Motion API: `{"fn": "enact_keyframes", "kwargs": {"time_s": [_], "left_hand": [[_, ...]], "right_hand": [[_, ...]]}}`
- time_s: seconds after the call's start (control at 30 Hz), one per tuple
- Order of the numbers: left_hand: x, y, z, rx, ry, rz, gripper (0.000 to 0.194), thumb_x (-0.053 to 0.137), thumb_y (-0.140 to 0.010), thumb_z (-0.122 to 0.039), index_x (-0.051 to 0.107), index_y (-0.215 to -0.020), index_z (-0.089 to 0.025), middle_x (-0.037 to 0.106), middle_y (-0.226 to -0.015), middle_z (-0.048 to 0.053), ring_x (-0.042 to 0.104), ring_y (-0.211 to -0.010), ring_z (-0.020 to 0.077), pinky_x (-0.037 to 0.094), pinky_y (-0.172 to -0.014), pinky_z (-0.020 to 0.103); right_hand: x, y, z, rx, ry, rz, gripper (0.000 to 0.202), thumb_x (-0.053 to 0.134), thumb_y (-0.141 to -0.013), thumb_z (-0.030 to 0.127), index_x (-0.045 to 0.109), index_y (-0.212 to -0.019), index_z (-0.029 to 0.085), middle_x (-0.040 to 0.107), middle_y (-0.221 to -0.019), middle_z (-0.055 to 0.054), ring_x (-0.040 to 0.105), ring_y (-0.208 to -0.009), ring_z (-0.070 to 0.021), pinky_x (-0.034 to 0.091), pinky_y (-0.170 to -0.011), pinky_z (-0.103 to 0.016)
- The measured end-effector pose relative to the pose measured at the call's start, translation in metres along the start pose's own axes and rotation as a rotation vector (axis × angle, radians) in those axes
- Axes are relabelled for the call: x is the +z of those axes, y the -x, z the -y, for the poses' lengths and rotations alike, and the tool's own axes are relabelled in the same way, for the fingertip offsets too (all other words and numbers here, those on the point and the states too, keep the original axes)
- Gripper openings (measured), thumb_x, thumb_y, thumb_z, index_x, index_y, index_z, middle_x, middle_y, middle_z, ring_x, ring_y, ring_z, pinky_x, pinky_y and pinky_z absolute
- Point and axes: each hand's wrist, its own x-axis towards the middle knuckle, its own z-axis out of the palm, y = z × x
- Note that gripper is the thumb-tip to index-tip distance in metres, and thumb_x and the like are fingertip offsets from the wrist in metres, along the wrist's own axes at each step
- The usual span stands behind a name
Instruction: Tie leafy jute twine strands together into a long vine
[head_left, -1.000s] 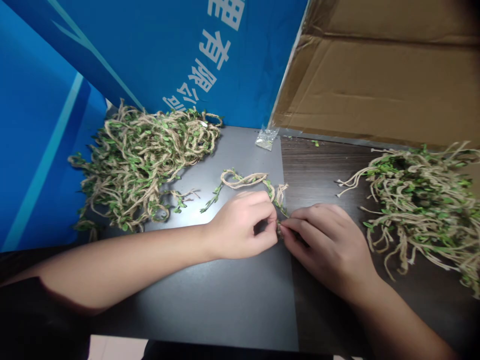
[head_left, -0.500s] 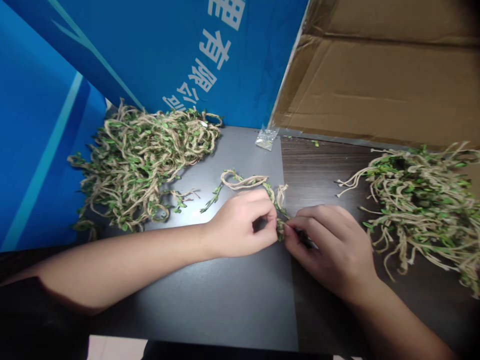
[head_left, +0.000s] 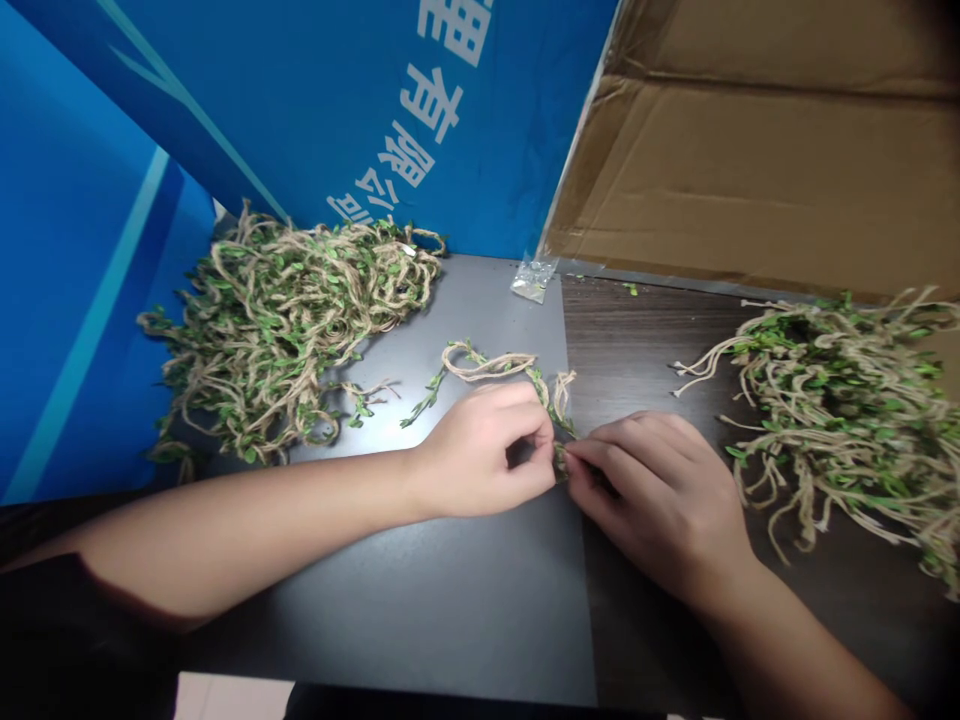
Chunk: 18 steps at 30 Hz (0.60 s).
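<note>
A leafy twine strand (head_left: 491, 366) curves over the grey mat, its lower part running between my hands. My left hand (head_left: 499, 445) pinches this strand with thumb and index finger pressed together. Just to the right, my right hand (head_left: 656, 490) is closed in a pinch at the same strand, its fingertips almost touching the left ones. The exact bit between the fingertips is mostly hidden. A big heap of leafy twine (head_left: 300, 320) lies at the left, and another heap of leafy twine with loose ends (head_left: 847, 410) lies at the right.
Blue panels (head_left: 300, 100) with white characters stand at the back and left. A brown cardboard sheet (head_left: 772, 170) rises at the back right. A small clear plastic packet (head_left: 532, 278) lies near their meeting corner. The grey mat (head_left: 450, 600) covers part of the dark wooden table (head_left: 622, 330).
The fingertips of my right hand have shifted slightly left, closer to my left fingertips. My left hand and the heaps look the same.
</note>
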Motion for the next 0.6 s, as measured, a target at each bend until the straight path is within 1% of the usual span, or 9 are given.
{"fn": "enact_keyframes", "kwargs": {"time_s": [0.27, 0.33, 0.43, 0.47, 0.6], "left_hand": [[-0.0018, -0.0012, 0.0010, -0.013, 0.054, -0.013, 0.012, 0.059, -0.087, -0.010, 0.061, -0.076, -0.016, 0.056, -0.076, 0.001, 0.052, -0.073, 0.0125, 0.043, -0.068, 0.026], [-0.0016, -0.0010, 0.0007, -0.017, 0.046, -0.010, 0.012, 0.059, -0.087, -0.011, 0.061, -0.076, -0.016, 0.057, -0.076, 0.001, 0.052, -0.073, 0.0127, 0.043, -0.068, 0.026], [-0.0009, -0.0006, 0.0001, -0.019, 0.031, -0.008, 0.012, 0.060, -0.087, -0.011, 0.063, -0.077, -0.016, 0.057, -0.076, 0.001, 0.052, -0.073, 0.0127, 0.043, -0.067, 0.026], [-0.0008, -0.0005, -0.0001, -0.016, 0.029, -0.009, 0.012, 0.060, -0.087, -0.011, 0.063, -0.077, -0.016, 0.057, -0.076, 0.001, 0.052, -0.072, 0.0127, 0.043, -0.067, 0.026], [-0.0005, -0.0006, -0.0003, -0.008, 0.029, -0.008, 0.012, 0.059, -0.087, -0.011, 0.064, -0.077, -0.015, 0.057, -0.076, 0.001, 0.051, -0.072, 0.0125, 0.043, -0.067, 0.026]], "right_hand": [[-0.0009, 0.0002, 0.0009, 0.052, 0.000, -0.058, 0.011, 0.074, -0.091, 0.013, 0.065, -0.094, 0.018, 0.071, -0.088, -0.004, 0.061, -0.078, -0.0178, 0.046, -0.073, -0.035], [-0.0003, 0.0005, -0.0003, 0.049, -0.006, -0.049, 0.011, 0.074, -0.092, 0.015, 0.067, -0.100, 0.017, 0.072, -0.091, -0.005, 0.062, -0.080, -0.0183, 0.047, -0.074, -0.035], [0.0005, 0.0013, -0.0021, 0.009, 0.006, -0.022, 0.021, 0.075, -0.093, 0.017, 0.070, -0.113, 0.017, 0.073, -0.094, -0.005, 0.061, -0.081, -0.0188, 0.047, -0.074, -0.036], [0.0006, 0.0015, -0.0024, 0.001, 0.013, -0.009, 0.020, 0.075, -0.093, 0.017, 0.070, -0.113, 0.018, 0.073, -0.094, -0.005, 0.060, -0.080, -0.0187, 0.046, -0.074, -0.036], [0.0003, 0.0022, -0.0015, 0.007, 0.020, 0.013, 0.009, 0.073, -0.094, 0.014, 0.070, -0.102, 0.018, 0.072, -0.091, -0.004, 0.058, -0.079, -0.0184, 0.045, -0.076, -0.037]]}}
